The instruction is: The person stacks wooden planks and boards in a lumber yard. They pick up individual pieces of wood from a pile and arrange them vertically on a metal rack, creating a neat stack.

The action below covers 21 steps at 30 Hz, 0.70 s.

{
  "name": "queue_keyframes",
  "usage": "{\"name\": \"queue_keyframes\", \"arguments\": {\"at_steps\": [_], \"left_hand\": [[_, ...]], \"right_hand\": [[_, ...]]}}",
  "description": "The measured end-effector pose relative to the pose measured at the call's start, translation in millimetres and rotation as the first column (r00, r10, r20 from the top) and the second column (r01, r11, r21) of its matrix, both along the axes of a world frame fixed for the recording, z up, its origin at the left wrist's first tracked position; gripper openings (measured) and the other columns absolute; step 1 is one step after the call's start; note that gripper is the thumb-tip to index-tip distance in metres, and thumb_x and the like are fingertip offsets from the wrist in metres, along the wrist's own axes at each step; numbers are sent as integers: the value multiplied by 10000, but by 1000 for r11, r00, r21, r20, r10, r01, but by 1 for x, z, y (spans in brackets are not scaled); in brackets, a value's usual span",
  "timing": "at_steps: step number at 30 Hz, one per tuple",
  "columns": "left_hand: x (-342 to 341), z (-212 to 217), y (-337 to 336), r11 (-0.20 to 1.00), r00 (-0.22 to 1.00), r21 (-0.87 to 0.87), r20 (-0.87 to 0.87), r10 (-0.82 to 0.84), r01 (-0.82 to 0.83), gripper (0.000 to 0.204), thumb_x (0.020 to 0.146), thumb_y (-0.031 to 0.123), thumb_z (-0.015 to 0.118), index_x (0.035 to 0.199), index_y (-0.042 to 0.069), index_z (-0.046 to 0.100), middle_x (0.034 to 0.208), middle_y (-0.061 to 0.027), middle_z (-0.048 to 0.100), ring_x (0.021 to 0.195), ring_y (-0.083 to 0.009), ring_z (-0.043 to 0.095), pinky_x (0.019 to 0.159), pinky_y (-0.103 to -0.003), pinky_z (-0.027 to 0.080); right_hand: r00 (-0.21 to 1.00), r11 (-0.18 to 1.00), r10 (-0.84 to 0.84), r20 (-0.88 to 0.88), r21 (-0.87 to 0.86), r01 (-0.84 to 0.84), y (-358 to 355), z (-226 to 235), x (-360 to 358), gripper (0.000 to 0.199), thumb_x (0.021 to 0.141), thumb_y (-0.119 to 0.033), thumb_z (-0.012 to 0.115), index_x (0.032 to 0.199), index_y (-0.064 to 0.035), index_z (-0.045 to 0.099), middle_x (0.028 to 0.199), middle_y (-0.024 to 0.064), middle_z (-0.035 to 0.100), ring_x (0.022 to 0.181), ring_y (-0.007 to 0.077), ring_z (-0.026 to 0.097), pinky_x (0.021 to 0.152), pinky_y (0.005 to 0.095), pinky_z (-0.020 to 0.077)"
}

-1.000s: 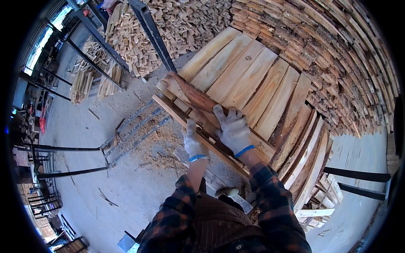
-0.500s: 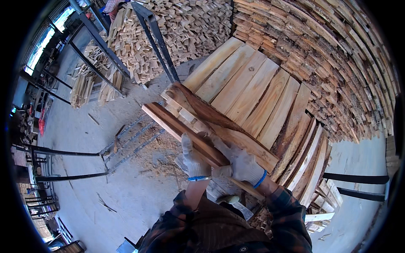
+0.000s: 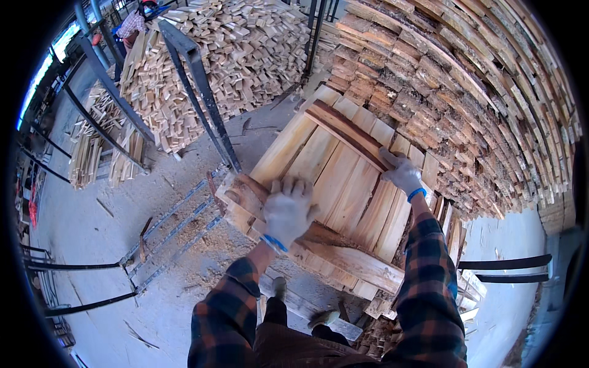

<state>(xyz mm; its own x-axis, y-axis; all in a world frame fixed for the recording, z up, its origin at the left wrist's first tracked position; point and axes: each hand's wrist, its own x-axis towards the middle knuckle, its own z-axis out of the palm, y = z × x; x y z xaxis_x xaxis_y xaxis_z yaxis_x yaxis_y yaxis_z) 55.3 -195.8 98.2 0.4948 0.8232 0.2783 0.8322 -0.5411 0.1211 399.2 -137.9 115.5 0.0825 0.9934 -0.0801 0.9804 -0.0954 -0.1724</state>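
My right hand [image 3: 404,174], in a whitish work glove, grips the near-right end of a narrow reddish-brown plank [image 3: 346,132]. That plank lies crosswise over the far part of a stack of pale boards [image 3: 336,184]. My left hand [image 3: 287,211], gloved too, is over a bark-edged board [image 3: 353,260] lying across the stack's near side. Its fingers point forward, a little bent and apart, with the thumb out to the right; nothing shows held in it. The glove hides part of the board beneath.
A tall wall of stacked rough boards [image 3: 442,116] rises at the right. Behind lies a big heap of short wood pieces [image 3: 215,67], with a person [image 3: 131,27] at its far left. Dark metal frames [image 3: 199,92] stand left of the stack; sawdust [image 3: 202,251] covers some floor.
The reddish-brown plank, held in both hands near me, has moved forward onto the far part of the stack. My left hand has come off it; my right still holds its end.
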Motion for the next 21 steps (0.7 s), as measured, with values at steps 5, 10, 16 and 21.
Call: {"name": "queue_keyframes", "arguments": {"at_steps": [5, 10, 16, 21], "left_hand": [[-10, -2, 8, 984, 985, -171, 174, -16, 47, 616, 771, 410, 680, 1249, 47, 538, 1176, -157, 588, 1171, -368, 522, 961, -492, 450], [3, 8, 16, 984, 990, -155, 120, -74, 92, 653, 799, 433, 659, 1296, 33, 520, 1212, -205, 580, 1200, -388, 509, 987, -502, 434], [7, -12, 12, 994, 988, -54, 128, -84, 91, 577, 842, 353, 634, 1315, 35, 543, 1282, -232, 567, 1236, -411, 500, 1046, -489, 401], [4, -25, 9, 987, 992, -136, 106, -71, 85, 621, 916, 470, 553, 1395, 78, 495, 1367, -245, 513, 1250, -445, 485, 1031, -517, 402]], "right_hand": [[992, 998, 59, -113, -8, -60, 23, 1, 2, 841, 669, -238, 786, 1440, -329, 461, 1444, 163, 468, 1264, 358, 505, 1051, 389, 436], [995, 1000, 9, -97, -7, -9, 47, -9, 11, 773, 705, -256, 745, 1425, -334, 475, 1502, 196, 385, 1274, 379, 502, 1049, 409, 440], [991, 985, -87, -98, 142, 101, -28, -12, 18, 790, 804, -322, 733, 1495, -207, 365, 1462, 215, 431, 1292, 395, 471, 1068, 431, 412], [830, 838, -543, -128, -29, 544, -235, 11, 108, 784, 810, -323, 741, 1493, -217, 372, 1419, 209, 487, 1205, 378, 548, 1009, 430, 448]]}}
